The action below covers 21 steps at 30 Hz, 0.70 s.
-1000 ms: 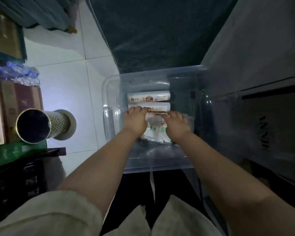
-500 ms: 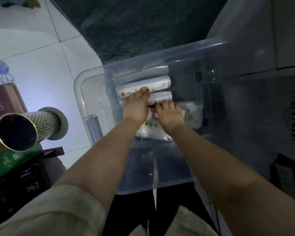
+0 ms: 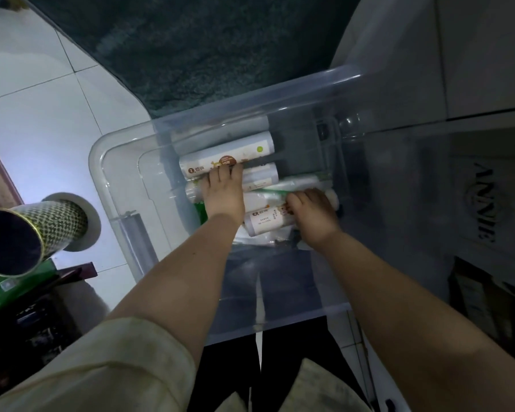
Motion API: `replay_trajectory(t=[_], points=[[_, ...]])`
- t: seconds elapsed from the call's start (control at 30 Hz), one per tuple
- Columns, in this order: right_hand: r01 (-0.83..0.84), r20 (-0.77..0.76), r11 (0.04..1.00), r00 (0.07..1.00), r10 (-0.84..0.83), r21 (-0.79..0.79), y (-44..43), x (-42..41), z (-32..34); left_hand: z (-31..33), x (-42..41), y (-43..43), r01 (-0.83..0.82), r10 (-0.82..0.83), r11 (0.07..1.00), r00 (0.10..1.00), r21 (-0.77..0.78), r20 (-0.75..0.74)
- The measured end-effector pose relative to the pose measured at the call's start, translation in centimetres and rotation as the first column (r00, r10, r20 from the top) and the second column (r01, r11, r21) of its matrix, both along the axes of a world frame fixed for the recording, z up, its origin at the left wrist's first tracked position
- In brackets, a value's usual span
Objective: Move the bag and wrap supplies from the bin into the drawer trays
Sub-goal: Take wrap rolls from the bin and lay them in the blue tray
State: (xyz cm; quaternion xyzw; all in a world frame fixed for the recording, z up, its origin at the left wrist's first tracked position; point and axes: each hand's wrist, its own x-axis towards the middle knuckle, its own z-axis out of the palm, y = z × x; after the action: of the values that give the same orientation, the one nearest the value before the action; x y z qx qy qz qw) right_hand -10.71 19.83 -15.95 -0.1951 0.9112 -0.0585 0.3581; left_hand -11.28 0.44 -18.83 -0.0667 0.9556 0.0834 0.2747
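A clear plastic bin (image 3: 122, 221) stands on the floor below me. Several white rolls of bags and wrap lie inside it. The top labelled roll (image 3: 226, 157) lies across the far end. My left hand (image 3: 225, 194) reaches in, its fingers curled over the far edge of the second white roll (image 3: 260, 176) just below the top one. My right hand (image 3: 312, 214) is closed on the right end of a small labelled roll (image 3: 266, 221) nearer to me. A clear plastic pack with a green stripe (image 3: 283, 188) lies between the hands. No drawer trays are in view.
A tall patterned tube with a gold rim (image 3: 27, 233) stands on the tiled floor at left, beside dark boxes. A dark green rug (image 3: 220, 49) lies beyond the bin. A white cabinet (image 3: 473, 55) and a lettered box (image 3: 485, 203) are at right.
My right hand has shifted right and nearer, off the flat pack and onto the small labelled roll. My left hand stays on the rolls. The view has closed in on the bin.
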Motion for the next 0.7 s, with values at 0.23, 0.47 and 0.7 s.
replay_trajectory(t=[0.23,0.47,0.7], points=[[0.01,-0.021,0.992,1.0,-0.013,-0.124,-0.3,-0.2,2.8,3.0,-1.2,-0.8,0.079,-0.074,0.993,0.996,0.092,-0.055],[0.036,-0.178,0.971,0.981,-0.079,-0.237,-0.1,-0.1,12.0,14.5,-3.6,0.3,0.125,-0.089,0.977,0.975,0.171,-0.203],[0.142,-0.289,0.957,0.933,-0.214,-0.253,0.3,0.2,21.9,27.0,-5.6,0.8,0.196,-0.136,0.971,0.924,0.138,-0.357]])
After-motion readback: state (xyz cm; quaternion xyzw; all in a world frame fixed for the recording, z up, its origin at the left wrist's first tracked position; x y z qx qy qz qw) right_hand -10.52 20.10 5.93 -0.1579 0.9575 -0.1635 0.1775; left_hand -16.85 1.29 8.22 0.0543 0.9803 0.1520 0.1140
